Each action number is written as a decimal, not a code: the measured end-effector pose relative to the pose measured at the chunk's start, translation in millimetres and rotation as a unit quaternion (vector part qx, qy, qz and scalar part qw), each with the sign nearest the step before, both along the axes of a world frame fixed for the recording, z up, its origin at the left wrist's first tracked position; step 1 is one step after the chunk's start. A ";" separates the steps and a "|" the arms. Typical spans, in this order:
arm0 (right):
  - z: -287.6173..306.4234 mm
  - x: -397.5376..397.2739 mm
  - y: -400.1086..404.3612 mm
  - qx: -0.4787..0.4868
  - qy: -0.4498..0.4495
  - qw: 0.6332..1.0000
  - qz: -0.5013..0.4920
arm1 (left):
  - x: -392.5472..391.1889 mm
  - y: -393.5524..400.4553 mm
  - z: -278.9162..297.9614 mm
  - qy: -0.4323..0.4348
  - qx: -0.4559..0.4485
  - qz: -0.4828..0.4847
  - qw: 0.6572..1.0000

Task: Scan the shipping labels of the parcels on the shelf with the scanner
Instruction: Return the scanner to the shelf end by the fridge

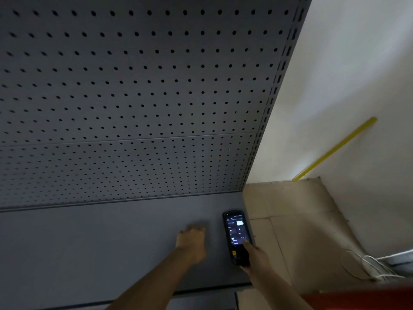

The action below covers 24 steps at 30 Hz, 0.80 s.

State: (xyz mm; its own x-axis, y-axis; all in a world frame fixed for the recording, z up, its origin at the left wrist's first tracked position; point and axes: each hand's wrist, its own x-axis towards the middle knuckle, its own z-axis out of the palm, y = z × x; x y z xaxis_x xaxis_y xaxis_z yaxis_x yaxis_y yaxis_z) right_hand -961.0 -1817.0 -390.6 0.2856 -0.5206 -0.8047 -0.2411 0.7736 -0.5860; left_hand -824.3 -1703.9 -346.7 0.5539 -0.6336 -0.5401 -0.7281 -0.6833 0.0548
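A black handheld scanner point(235, 236) with a lit screen is held upright over the right end of the grey shelf point(89, 242). My right hand point(257, 257) grips its lower part, thumb on the lower screen. My left hand point(193, 241) reaches over the bare shelf just left of the scanner, fingers curled downward and holding nothing that I can see. No parcels or labels are visible on the shelf.
A grey pegboard back panel point(145, 97) rises behind the shelf, ending at a slotted upright point(272, 97). To the right are a white wall with a yellow strip point(335, 148), beige floor tiles point(290, 220) and white cables point(368, 267).
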 end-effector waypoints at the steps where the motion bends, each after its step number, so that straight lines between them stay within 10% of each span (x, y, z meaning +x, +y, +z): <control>1: -4.3 0.3 0.1 -0.016 0.012 1.000 -0.002 | -1.6 1.6 -1.4 0.005 0.001 0.000 1.000; 24: 0.3 -9.7 -5.7 -0.287 0.230 0.896 0.249 | -19.5 6.8 -6.6 0.012 -0.016 0.015 1.000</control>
State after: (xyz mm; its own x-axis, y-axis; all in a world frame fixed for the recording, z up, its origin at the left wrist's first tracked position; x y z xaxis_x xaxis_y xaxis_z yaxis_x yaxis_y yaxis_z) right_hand -970.7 -1822.7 -390.3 0.3030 -0.7866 -0.5380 -0.7911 0.1071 -0.6022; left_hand -843.8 -1697.1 -353.2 0.5606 -0.6341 -0.5326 -0.7054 -0.7026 0.0940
